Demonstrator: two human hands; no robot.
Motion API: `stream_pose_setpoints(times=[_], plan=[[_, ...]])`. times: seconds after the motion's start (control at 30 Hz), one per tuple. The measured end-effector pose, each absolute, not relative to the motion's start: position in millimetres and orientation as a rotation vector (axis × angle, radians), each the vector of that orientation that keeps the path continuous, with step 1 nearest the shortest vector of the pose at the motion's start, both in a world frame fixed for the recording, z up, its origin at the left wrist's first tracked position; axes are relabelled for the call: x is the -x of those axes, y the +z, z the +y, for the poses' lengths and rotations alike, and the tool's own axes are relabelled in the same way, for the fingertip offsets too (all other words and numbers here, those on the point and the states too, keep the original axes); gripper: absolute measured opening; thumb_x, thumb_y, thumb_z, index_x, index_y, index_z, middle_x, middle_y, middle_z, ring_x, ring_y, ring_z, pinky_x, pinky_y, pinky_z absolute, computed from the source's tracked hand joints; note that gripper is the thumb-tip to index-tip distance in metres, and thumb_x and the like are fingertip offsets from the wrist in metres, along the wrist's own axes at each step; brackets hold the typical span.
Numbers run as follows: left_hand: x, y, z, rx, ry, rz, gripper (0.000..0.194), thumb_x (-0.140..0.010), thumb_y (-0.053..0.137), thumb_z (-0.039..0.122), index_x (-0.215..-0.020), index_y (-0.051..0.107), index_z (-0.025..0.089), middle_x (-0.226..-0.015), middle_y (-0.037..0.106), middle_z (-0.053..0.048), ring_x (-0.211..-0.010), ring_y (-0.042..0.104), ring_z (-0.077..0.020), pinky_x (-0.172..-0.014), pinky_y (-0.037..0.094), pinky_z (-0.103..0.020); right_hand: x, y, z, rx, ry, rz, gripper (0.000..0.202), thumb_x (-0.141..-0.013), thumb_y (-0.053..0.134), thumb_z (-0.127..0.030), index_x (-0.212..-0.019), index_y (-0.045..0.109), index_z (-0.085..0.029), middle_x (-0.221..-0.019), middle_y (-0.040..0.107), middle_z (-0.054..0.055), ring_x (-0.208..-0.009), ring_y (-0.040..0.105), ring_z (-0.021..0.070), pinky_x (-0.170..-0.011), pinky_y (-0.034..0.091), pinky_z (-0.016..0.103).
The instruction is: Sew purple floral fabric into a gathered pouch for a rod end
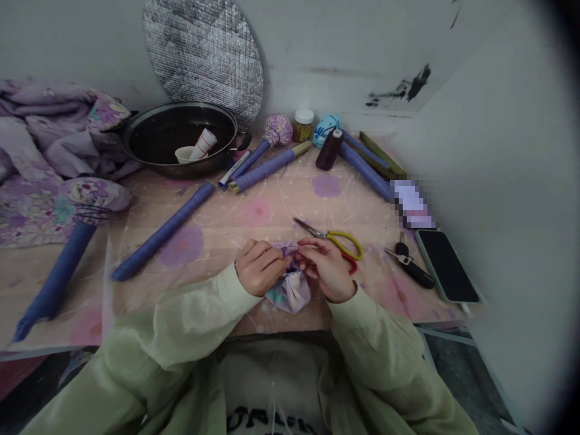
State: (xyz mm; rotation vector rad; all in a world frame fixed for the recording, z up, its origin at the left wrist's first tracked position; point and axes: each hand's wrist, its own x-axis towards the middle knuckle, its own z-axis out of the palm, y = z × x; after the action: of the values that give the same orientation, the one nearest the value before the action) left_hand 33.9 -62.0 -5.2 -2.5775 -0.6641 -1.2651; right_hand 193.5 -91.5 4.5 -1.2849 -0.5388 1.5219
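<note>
A small bundle of lilac floral cloth (292, 292) is gathered at the front of the table, between my hands. My left hand (261, 266) has its fingers curled and pinches the gathered top of the cloth. On the other side, my right hand (327, 266) has thumb and fingers closed together at the cloth's upper edge; whether a needle or thread is between them is too small to tell. Scissors with yellow and red handles (342, 240) lie just behind my right hand, which partly hides the red handle.
A black pan (181, 166) holding paper cups stands at the back left, beside floral fabric (27, 205). Blue-wrapped sticks (163, 232) lie around. A dark thread spool (329, 151) and jar (302, 127) stand behind. Keys (410, 264) and phones (447, 266) are at the right.
</note>
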Motion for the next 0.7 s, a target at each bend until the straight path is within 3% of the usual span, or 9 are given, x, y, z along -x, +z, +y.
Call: stream_pose_setpoints(times=[0.57,0.7], plan=[[-31.7,-7.1,-63.3,2.587,-1.323,-0.657,0.005,-0.074,0.065,0.015,-0.075,0.062,0.02,-0.065,0.065,0.003,-0.063,0.05,-0.0133,-0.056,0.034,-0.028,-192.8,6.2,-94.8,1.223,1.706,-0.624,0.016,-0.057,0.074,-0.028,-0.062,0.066,-0.015,-0.053,0.061,-0.001,-0.04,0.046,0.0039,-0.034,0.02,0.017],[-32.1,-2.3,-65.7,2.668,-1.376,-0.918,0.008,-0.072,0.066,0.026,-0.077,0.065,0.021,-0.071,0.065,-0.001,-0.068,0.053,-0.0149,-0.064,0.038,-0.031,-191.7,4.7,-97.2,1.248,1.608,-0.646,0.019,-0.055,0.075,-0.031,-0.062,0.066,-0.016,-0.041,0.052,-0.005,-0.035,0.038,0.0034,-0.035,0.018,0.019]])
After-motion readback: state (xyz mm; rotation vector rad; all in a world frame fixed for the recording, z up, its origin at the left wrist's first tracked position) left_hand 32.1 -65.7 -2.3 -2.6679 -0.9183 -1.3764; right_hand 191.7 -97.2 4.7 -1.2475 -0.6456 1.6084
